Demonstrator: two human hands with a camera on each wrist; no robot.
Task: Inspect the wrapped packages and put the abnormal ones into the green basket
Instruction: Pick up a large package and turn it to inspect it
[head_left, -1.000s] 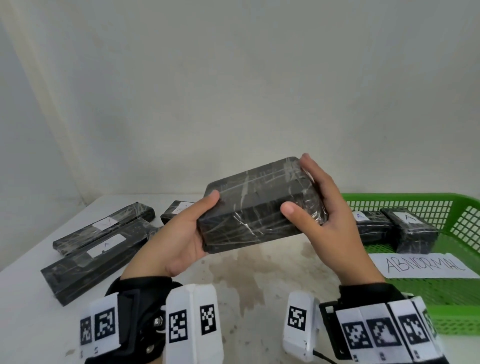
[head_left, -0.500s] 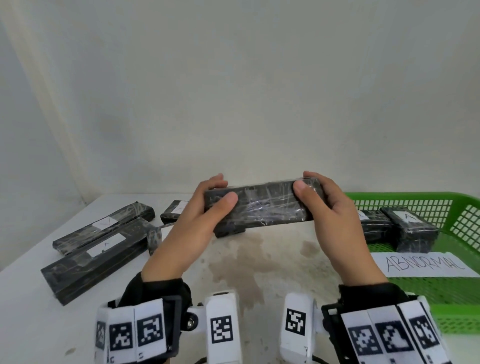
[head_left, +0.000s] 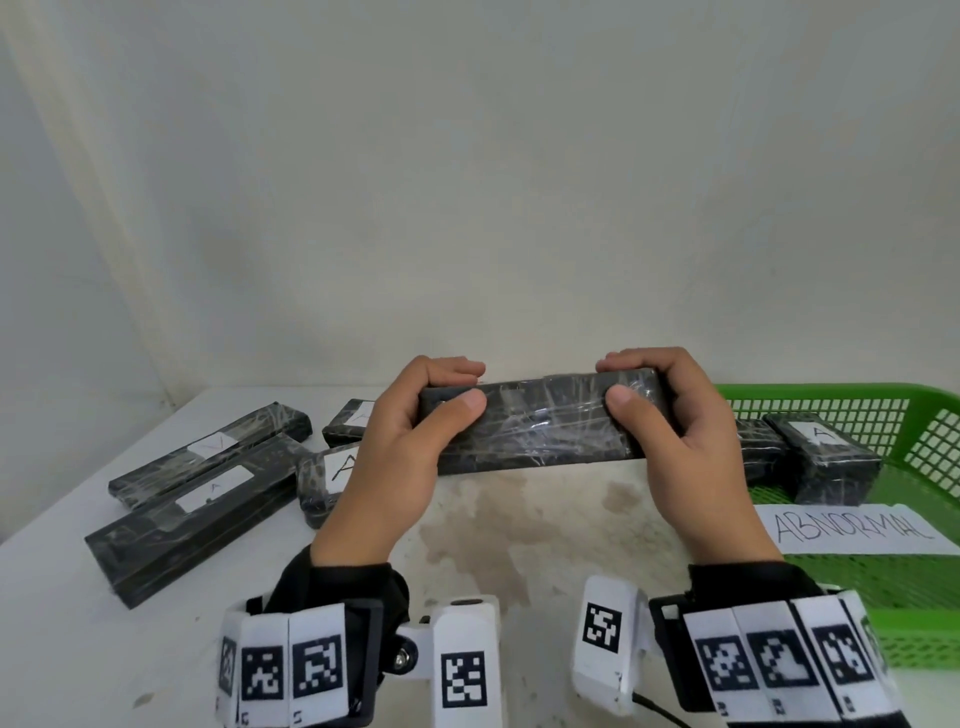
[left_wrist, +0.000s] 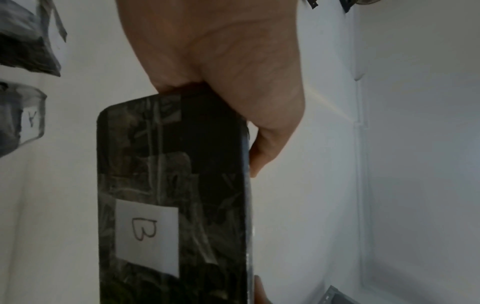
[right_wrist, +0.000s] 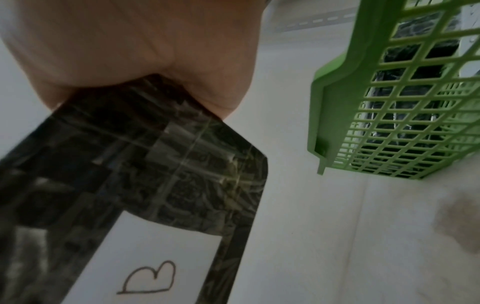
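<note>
I hold a black film-wrapped package (head_left: 540, 428) above the table, edge toward me. My left hand (head_left: 410, 441) grips its left end and my right hand (head_left: 670, 431) grips its right end, thumbs on the near side, fingers curled over the top. Both wrist views show its underside with a white label marked "B" (left_wrist: 146, 239) (right_wrist: 153, 269). The green basket (head_left: 883, 400) stands at the right with a paper sign reading ABNORMAL (head_left: 852, 527). Inside it lie two black packages, one labelled "A" (head_left: 823, 457).
Several more wrapped packages lie on the white table at the left, among them two long ones (head_left: 192, 512) (head_left: 208, 452) and a short one marked "A" (head_left: 327, 480). A brown stain (head_left: 488, 535) marks the table below my hands. A pale wall rises behind.
The package has turned from showing its broad face to showing its narrow edge. Both hands shifted their hold, fingers now curled over the top edge, and dropped a little lower.
</note>
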